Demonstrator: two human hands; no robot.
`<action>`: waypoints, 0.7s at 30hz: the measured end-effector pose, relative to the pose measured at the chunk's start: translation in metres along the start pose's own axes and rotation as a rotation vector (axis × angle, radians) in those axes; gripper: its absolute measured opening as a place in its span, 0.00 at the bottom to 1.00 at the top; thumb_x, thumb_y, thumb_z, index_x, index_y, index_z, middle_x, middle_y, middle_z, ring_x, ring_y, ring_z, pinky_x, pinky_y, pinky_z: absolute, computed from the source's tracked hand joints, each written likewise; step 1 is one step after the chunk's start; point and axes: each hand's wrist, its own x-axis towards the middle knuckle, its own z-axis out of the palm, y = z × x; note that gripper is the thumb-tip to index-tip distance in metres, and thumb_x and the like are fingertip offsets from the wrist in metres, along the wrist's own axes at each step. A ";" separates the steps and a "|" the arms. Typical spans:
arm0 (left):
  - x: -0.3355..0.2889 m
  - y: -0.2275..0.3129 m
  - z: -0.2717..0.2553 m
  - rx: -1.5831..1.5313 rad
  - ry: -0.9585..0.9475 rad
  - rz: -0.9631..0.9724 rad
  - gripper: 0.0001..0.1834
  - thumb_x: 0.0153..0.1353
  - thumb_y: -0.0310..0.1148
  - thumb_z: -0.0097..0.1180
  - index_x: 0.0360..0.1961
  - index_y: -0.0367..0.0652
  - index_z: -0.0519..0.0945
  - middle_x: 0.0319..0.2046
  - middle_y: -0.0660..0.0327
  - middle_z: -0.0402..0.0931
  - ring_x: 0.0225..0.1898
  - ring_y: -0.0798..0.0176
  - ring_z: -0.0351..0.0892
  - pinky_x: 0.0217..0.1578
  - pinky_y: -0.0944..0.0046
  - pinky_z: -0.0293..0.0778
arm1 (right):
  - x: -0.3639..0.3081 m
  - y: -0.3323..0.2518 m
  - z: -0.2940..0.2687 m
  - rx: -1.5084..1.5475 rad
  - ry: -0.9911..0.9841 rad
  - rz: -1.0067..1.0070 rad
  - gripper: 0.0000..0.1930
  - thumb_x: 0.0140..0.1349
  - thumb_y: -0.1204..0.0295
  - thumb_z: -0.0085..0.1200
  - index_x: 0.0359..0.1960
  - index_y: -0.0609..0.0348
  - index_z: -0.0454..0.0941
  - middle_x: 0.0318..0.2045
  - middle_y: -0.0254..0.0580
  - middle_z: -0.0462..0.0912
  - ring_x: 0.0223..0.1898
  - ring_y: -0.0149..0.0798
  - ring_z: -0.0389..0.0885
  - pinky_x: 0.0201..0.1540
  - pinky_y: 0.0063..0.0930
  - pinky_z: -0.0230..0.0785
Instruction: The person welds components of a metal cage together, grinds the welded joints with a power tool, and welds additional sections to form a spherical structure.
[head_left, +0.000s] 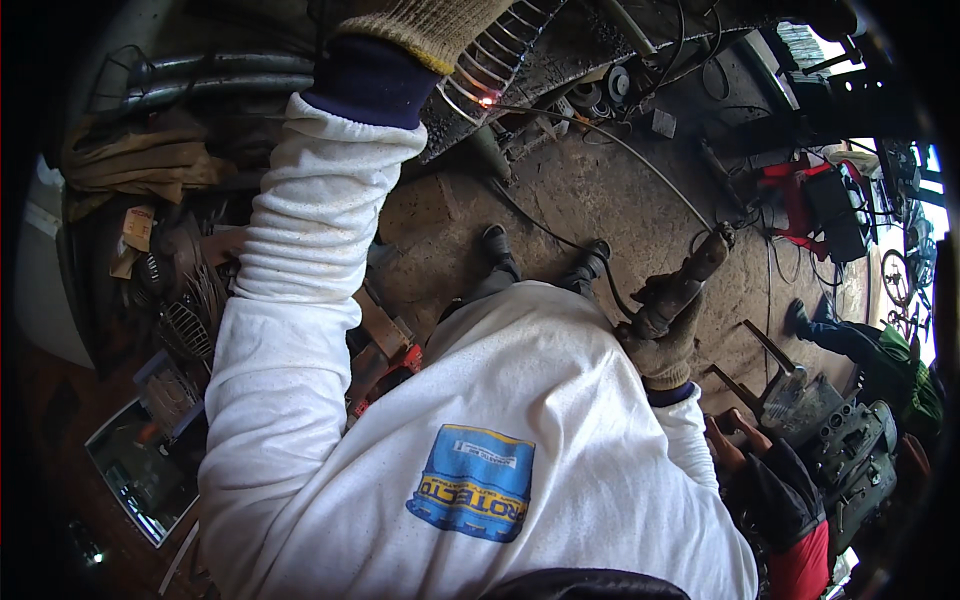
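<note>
My right hand, in a tan knit glove, is closed around a dark, worn welding electrode holder. A long thin welding rod runs from the holder's jaw up and left. Its far tip glows red against a metal grille of parallel curved bars, which lies at the edge of a dark workbench. Beside the grille, my left hand reaches to the top of the picture in the same kind of glove. Its fingers are cut off by the rim, so its grip does not show.
A dark cable crosses the floor by my feet. Round metal parts sit below the bench. Metal pipes and brown cloth lie left. A red chair, a green machine and two people are at right.
</note>
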 end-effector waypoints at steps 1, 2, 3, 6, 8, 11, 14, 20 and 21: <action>0.000 -0.002 0.002 0.009 0.018 0.017 0.11 0.71 0.33 0.51 0.48 0.43 0.83 0.30 0.53 0.84 0.32 0.53 0.87 0.30 0.57 0.81 | -0.001 0.001 0.000 -0.007 0.007 0.001 0.44 0.38 0.66 0.75 0.60 0.59 0.64 0.47 0.41 0.75 0.44 0.39 0.80 0.48 0.36 0.75; 0.001 -0.004 0.004 0.016 0.029 0.032 0.11 0.71 0.33 0.51 0.47 0.44 0.83 0.30 0.53 0.84 0.32 0.54 0.86 0.30 0.57 0.81 | -0.001 0.009 -0.005 -0.080 -0.019 -0.119 0.44 0.39 0.65 0.76 0.60 0.60 0.64 0.47 0.41 0.75 0.44 0.38 0.79 0.47 0.36 0.75; 0.001 -0.006 0.005 0.030 0.040 0.043 0.10 0.70 0.33 0.52 0.47 0.44 0.83 0.30 0.54 0.84 0.32 0.54 0.86 0.30 0.57 0.81 | 0.002 0.011 -0.008 -0.149 -0.048 -0.243 0.44 0.40 0.64 0.76 0.60 0.60 0.64 0.48 0.41 0.75 0.44 0.38 0.79 0.47 0.35 0.75; -0.001 -0.009 0.008 0.062 0.065 0.069 0.10 0.69 0.33 0.52 0.45 0.45 0.83 0.30 0.55 0.84 0.32 0.55 0.86 0.30 0.57 0.81 | 0.004 0.009 -0.008 -0.069 -0.084 -0.223 0.48 0.43 0.66 0.75 0.65 0.62 0.59 0.47 0.40 0.74 0.42 0.35 0.78 0.45 0.33 0.74; -0.002 -0.009 0.018 0.064 0.077 0.094 0.09 0.69 0.33 0.52 0.44 0.46 0.83 0.29 0.56 0.84 0.32 0.55 0.86 0.31 0.57 0.80 | 0.002 0.007 0.001 0.016 -0.023 -0.210 0.50 0.41 0.73 0.73 0.68 0.63 0.56 0.45 0.39 0.73 0.41 0.33 0.77 0.44 0.31 0.74; -0.001 -0.011 0.019 0.097 0.085 0.117 0.09 0.67 0.33 0.52 0.42 0.47 0.83 0.29 0.57 0.84 0.32 0.56 0.86 0.31 0.57 0.80 | 0.001 -0.001 0.001 -0.013 -0.034 -0.177 0.49 0.45 0.74 0.69 0.70 0.68 0.54 0.45 0.41 0.74 0.41 0.37 0.78 0.45 0.34 0.75; -0.003 -0.013 0.019 0.146 0.095 0.142 0.08 0.66 0.33 0.53 0.41 0.48 0.83 0.29 0.58 0.84 0.33 0.57 0.86 0.31 0.58 0.79 | 0.006 -0.005 -0.006 -0.469 -0.155 -0.281 0.48 0.48 0.73 0.66 0.70 0.69 0.53 0.46 0.43 0.73 0.42 0.42 0.78 0.48 0.38 0.75; -0.001 -0.022 0.014 0.179 0.081 0.176 0.08 0.66 0.34 0.52 0.39 0.50 0.83 0.28 0.61 0.83 0.33 0.58 0.85 0.32 0.58 0.78 | 0.002 0.001 -0.003 -0.165 -0.123 -0.122 0.48 0.48 0.74 0.64 0.72 0.65 0.51 0.46 0.42 0.71 0.44 0.42 0.76 0.48 0.37 0.74; -0.001 -0.022 0.024 0.140 0.114 0.175 0.08 0.66 0.34 0.53 0.40 0.50 0.83 0.28 0.61 0.83 0.33 0.58 0.84 0.33 0.58 0.78 | 0.003 -0.004 0.000 -0.024 -0.097 -0.125 0.49 0.46 0.77 0.66 0.71 0.63 0.52 0.46 0.39 0.70 0.43 0.37 0.75 0.46 0.35 0.74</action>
